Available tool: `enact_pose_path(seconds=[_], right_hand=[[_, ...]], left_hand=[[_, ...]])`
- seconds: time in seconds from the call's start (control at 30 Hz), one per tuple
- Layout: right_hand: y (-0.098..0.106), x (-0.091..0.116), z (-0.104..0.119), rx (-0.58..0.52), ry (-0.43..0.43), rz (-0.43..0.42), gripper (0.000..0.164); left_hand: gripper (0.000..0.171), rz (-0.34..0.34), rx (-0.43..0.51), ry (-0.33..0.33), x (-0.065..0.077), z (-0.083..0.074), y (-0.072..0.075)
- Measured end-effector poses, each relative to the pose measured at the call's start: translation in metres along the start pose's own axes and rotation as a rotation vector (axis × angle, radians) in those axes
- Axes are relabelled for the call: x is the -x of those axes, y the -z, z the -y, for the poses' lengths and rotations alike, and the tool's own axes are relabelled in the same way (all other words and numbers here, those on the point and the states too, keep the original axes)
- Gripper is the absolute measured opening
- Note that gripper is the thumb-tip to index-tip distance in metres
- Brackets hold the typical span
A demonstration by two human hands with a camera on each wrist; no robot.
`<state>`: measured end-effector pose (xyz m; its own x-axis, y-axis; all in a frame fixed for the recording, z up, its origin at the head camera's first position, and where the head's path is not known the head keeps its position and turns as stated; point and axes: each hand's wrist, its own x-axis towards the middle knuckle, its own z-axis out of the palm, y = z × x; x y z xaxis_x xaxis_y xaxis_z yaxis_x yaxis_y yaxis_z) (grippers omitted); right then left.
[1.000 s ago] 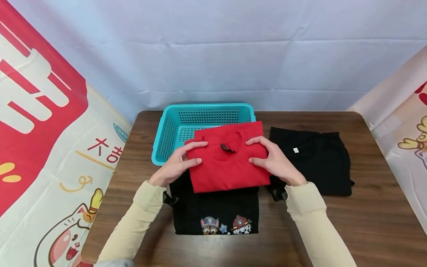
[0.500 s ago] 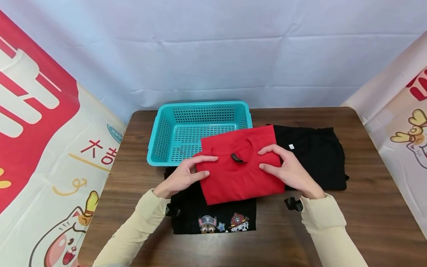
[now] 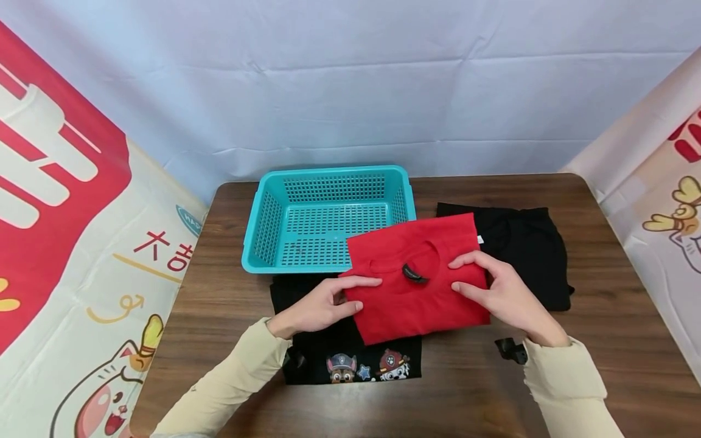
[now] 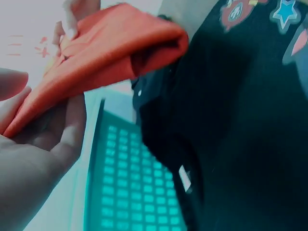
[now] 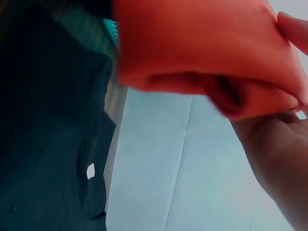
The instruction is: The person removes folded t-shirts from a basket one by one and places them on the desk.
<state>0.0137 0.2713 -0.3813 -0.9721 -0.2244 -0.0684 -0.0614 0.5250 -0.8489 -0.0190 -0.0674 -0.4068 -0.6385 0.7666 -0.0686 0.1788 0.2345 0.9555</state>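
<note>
A folded red T-shirt (image 3: 416, 310), with a dark neck label, is held up off the table between both hands. My left hand (image 3: 323, 304) grips its left edge, thumb on top and other fingers beneath, as the left wrist view shows. On the opposite edge my right hand (image 3: 506, 295) pinches the fabric the same way. Below the red shirt lies a folded black T-shirt (image 3: 306, 347) with cartoon dogs printed on it, partly hidden. To the right, another folded black T-shirt (image 3: 531, 255) with a white tag is partly covered by the red one.
A turquoise plastic basket (image 3: 252, 243) with perforated sides stands at the back left of the brown wooden table (image 3: 219, 261); nothing shows inside it. White cloth hangs behind the table, and printed cloths hang on both sides.
Both hands have carried the red T-shirt to the right and toward the front, away from over the basket. More of the basket's inside shows; the right black shirt is now more covered.
</note>
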Motion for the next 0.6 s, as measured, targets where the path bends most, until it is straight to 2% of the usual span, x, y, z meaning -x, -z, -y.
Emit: enact_pose_path(seconds=[0.17,0.37,0.5,0.6], right_hand=[[0.008,0.014,-0.008,0.058,0.041,-0.035,0.03],[0.013,0.03,-0.018,0.1,0.097,-0.054,0.038],[0.015,0.04,-0.025,0.125,0.091,-0.055,0.041],[0.018,0.048,-0.03,0.137,0.079,-0.059,0.043]], left_hand=[[0.047,0.087,0.067,0.004,-0.004,-0.001,-0.013],[0.048,0.17,0.046,0.044,-0.01,-0.001,-0.026],[0.048,0.237,0.075,0.075,-0.014,0.0,-0.035],[0.049,0.278,0.072,0.073,-0.017,0.001,-0.043]])
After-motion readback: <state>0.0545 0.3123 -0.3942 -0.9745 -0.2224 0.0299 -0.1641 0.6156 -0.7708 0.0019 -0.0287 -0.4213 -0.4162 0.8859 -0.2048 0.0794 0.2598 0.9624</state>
